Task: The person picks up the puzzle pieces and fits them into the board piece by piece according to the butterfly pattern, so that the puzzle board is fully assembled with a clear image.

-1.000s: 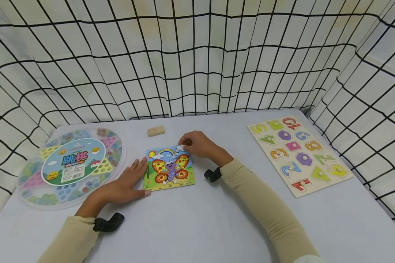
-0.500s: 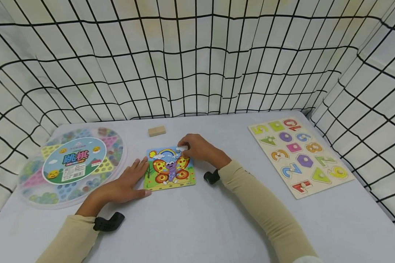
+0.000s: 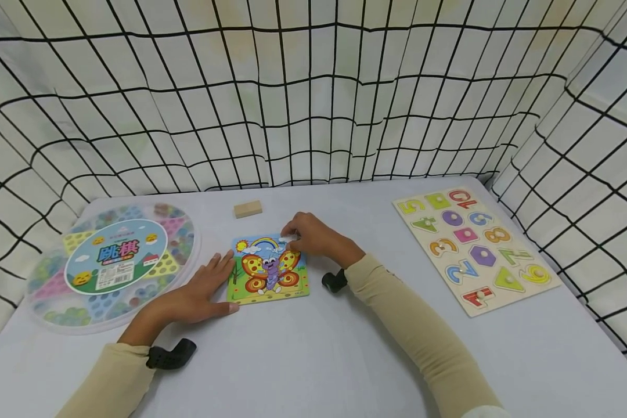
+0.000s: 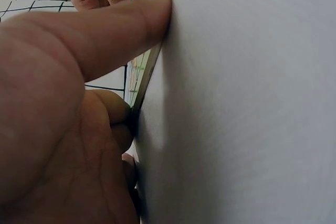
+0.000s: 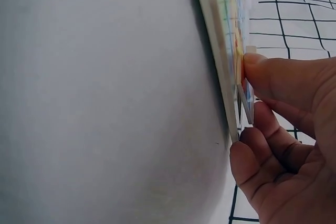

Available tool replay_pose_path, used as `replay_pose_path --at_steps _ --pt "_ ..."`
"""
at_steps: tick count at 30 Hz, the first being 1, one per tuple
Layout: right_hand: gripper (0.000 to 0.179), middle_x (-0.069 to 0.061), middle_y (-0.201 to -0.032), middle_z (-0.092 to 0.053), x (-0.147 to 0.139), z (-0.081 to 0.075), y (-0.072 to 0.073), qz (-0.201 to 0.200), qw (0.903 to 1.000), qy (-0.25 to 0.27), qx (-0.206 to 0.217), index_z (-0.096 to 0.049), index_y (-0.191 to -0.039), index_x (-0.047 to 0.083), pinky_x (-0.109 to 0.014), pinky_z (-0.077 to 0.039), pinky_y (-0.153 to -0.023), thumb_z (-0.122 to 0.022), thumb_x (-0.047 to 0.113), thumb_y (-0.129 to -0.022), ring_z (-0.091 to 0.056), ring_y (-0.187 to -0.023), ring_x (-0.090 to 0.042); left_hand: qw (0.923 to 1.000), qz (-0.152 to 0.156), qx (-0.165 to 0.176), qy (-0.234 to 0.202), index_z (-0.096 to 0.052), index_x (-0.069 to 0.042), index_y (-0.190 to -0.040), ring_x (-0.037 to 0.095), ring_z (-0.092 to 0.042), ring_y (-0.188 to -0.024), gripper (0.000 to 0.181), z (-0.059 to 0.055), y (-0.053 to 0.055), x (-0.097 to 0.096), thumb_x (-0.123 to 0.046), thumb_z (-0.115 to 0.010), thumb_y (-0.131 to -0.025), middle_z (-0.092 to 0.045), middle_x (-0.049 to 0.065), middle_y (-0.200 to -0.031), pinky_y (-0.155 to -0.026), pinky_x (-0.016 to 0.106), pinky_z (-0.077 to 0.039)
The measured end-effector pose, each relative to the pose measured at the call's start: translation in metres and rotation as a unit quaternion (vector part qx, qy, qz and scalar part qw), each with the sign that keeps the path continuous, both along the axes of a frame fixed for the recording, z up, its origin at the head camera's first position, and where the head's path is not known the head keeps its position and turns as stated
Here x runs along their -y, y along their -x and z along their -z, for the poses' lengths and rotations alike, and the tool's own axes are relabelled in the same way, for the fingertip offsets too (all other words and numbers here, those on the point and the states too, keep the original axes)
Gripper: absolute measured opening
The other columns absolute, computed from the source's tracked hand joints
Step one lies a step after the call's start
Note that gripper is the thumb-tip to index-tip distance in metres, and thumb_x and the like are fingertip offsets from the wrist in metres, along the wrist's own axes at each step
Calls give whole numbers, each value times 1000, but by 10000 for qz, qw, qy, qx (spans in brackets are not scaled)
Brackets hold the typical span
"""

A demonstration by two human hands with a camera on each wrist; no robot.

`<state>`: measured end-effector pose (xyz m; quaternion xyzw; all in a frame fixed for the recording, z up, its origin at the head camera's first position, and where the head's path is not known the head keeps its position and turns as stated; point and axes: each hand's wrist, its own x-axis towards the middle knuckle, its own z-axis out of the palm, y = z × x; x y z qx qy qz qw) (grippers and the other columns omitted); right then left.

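A square butterfly jigsaw puzzle (image 3: 269, 274) lies on the white table in front of the person. At its left edge the left hand (image 3: 198, 295) rests with fingers spread, the thumb by the near left corner. Over the far right corner, the right hand (image 3: 317, 237) pinches a puzzle piece (image 5: 250, 106) between thumb and fingers. In the right wrist view the piece tilts against the board's face, its lower end standing off the surface. Most of the piece is hidden by the fingers in the head view.
A small wooden block (image 3: 248, 209) lies just beyond the puzzle. To the left is a round, clear Chinese checkers box (image 3: 52, 290); to the right, a wooden number-and-shape board (image 3: 467, 251). A black-lined net (image 3: 313, 104) surrounds the table's back and sides.
Over the last second the right hand has moved slightly toward the person, bringing the pinched piece down onto the puzzle's far right corner. The left hand has stayed in place.
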<state>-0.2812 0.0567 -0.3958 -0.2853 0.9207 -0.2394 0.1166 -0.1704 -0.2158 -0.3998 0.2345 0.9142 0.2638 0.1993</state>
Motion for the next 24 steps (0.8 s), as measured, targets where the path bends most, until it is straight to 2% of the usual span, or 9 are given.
replay_pose_path --at_steps 11,16,24 --pt "32 1 -106 -57 -3 2 3 -116 9995 -287 77 -69 -122 11 -23 -45 -85 -71 21 -91 -50 -99 -12 10000 -32 29 -26 -11 5 -153 41 13 -144 98 0 -3 -3 -42 -68 -88 5 17 -162 -112 61 4" --pt "30 1 -104 -57 -6 2 3 -121 9995 -266 138 -70 -121 11 -24 -45 -86 -70 19 -91 -51 -100 -12 10000 54 -15 -57 -11 6 -153 42 13 -144 97 0 -1 -5 -41 -67 -89 5 18 -161 -112 62 4" --pt "30 -1 -108 -58 -4 -3 0 -157 9993 -276 221 -69 -123 11 -25 -45 -87 -67 19 -94 -51 -103 -14 10000 16 61 60 -11 6 -153 42 11 -144 100 -7 -1 -4 -44 -68 -88 4 19 -161 -112 62 1"
